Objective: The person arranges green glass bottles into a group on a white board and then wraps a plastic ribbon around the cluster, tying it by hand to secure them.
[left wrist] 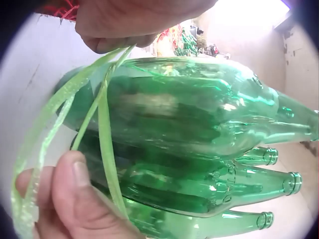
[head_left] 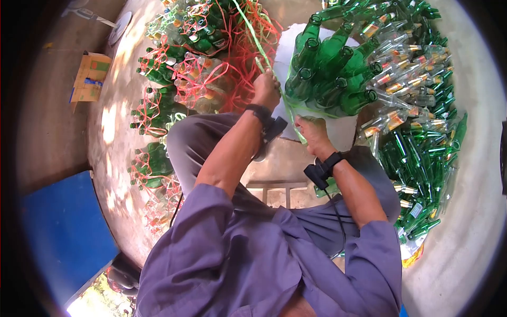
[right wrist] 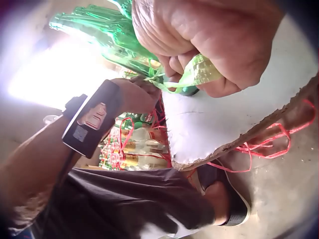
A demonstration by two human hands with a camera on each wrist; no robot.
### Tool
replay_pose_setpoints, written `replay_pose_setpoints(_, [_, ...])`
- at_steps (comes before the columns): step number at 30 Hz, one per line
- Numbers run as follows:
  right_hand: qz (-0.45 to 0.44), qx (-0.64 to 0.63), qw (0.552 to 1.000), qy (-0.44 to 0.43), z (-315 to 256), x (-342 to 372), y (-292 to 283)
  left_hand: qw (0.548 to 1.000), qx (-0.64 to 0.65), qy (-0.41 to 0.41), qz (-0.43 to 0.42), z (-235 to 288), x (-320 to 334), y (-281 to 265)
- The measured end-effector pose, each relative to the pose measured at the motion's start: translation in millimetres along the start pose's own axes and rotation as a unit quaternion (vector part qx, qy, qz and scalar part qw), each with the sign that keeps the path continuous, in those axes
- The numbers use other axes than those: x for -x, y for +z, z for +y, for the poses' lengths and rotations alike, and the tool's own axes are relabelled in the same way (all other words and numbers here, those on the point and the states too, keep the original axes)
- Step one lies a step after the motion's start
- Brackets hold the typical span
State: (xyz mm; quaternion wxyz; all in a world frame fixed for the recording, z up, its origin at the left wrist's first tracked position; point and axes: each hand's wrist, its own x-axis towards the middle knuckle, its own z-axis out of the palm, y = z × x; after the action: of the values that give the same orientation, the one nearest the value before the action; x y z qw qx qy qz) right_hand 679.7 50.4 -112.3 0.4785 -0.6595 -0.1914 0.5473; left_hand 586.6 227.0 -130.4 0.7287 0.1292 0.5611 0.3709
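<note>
Green glass bottles [head_left: 332,63] stand upright in a tight cluster on a white board [head_left: 344,127], a light-green plastic ribbon [head_left: 288,103] round their lower part. At the cluster's near left side, my left hand [head_left: 266,89] grips the ribbon, and a long strand runs from it up out of the head view. My right hand [head_left: 314,132] holds the ribbon close in front of the bottles. In the left wrist view, the right thumb [left wrist: 77,172] and forefinger pinch looped strands. The right wrist view shows a ribbon fold emerging from the curled right fingers [right wrist: 214,82].
Many loose bottles [head_left: 412,95], clear and green, lie piled on the right. Bundles of bottles [head_left: 203,84] tied with red ribbon stand on the left, beside a tangle of red ribbon [head_left: 243,68]. A cardboard box [head_left: 92,76] is farther left. My knees flank the board.
</note>
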Motion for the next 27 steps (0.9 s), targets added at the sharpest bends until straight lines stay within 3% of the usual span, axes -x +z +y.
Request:
replay_pose_setpoints(3, [0.000,0.076,0.996,0.053,-5.7,-1.6,-5.4,1.000,-0.009,0.002,-0.011,2.2,1.5,-2.2])
replay_pose_setpoints(6, [-0.005,0.090,0.995,0.039,-1.0,-7.9,-7.0,0.999,-0.018,0.001,-0.033,-1.8,-7.9,-5.6])
replay_pose_setpoints(7, [0.007,0.094,0.995,-0.023,1.2,-7.9,-5.2,0.999,-0.024,-0.014,-0.029,1.6,-7.7,-3.7])
replay_pose_setpoints(9, [-0.002,0.107,0.993,-0.038,1.2,-14.2,-7.6,0.999,-0.027,-0.030,-0.024,7.5,-2.5,-6.6])
replay_pose_setpoints(15, [-0.012,0.134,0.990,-0.033,3.0,-8.7,-6.1,0.988,-0.140,-0.024,-0.061,19.5,21.5,-27.6])
replay_pose_setpoints(21, [-0.020,0.122,0.989,-0.078,16.6,-15.9,-5.2,0.969,-0.225,0.077,-0.066,38.1,40.8,-37.9])
replay_pose_setpoints(23, [-0.025,0.128,0.988,-0.088,16.8,-17.4,-5.6,0.918,-0.333,0.210,-0.041,47.0,54.3,-36.3])
replay_pose_setpoints(24, [-0.025,0.126,0.988,-0.084,15.5,-16.2,-5.7,0.918,-0.334,0.211,-0.040,44.8,58.9,-37.3])
replay_pose_setpoints(25, [-0.025,0.123,0.989,-0.080,14.4,-15.2,-5.4,0.834,-0.425,0.350,0.037,39.3,64.5,-38.2])
replay_pose_setpoints(26, [-0.025,0.122,0.989,-0.081,12.8,-15.2,-5.6,0.716,-0.498,0.476,0.112,33.1,69.9,-38.7])
replay_pose_setpoints(27, [-0.028,0.140,0.987,-0.079,10.5,-14.6,-6.0,0.725,-0.478,0.487,0.096,29.5,79.6,-37.2])
